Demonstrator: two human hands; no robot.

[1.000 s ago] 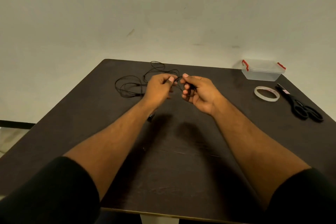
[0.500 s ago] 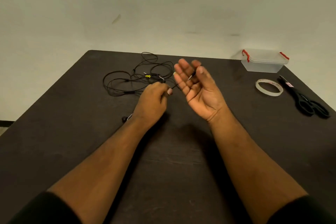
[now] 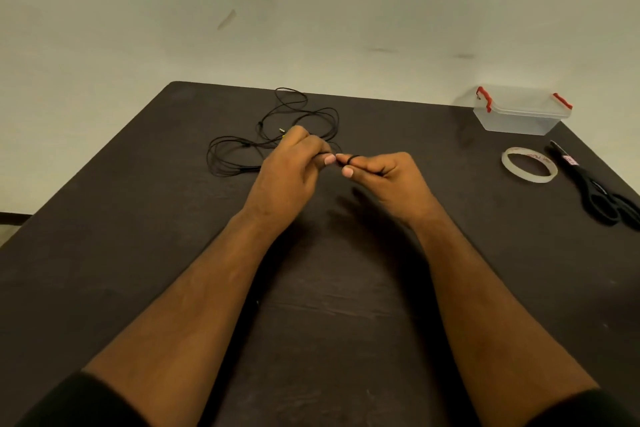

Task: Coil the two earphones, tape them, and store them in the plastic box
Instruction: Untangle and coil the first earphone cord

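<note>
Earphones: a loose tangle of thin black cable (image 3: 273, 135) lies on the dark bench (image 3: 346, 305), behind the left hand; one strand runs out of it into both hands.
Left hand: the left hand (image 3: 291, 166) is closed in a pinch on the cable, likely feeding it across and keeping it taut.
Right hand: the right hand (image 3: 377, 172) is curled shut, with a turn of black cable looped round a fingertip (image 3: 351, 159); the finger seems to serve as the form for the coil.
Step in hand: by my reading, the first wraps of the first earphone; most of the cable is still loose.
Tape: a roll of clear tape (image 3: 529, 165) lies flat, well to the right of the right hand, untouched.
Scissors: black scissors (image 3: 595, 191) lie just right of the tape, presumably there to cut it.
Plastic box: a clear box (image 3: 519, 113) with red latches sits beyond the tape, lid on, so it needs opening before storing.
Risk: thin cable could slip off the fingertip or snag in the tangle.
</note>
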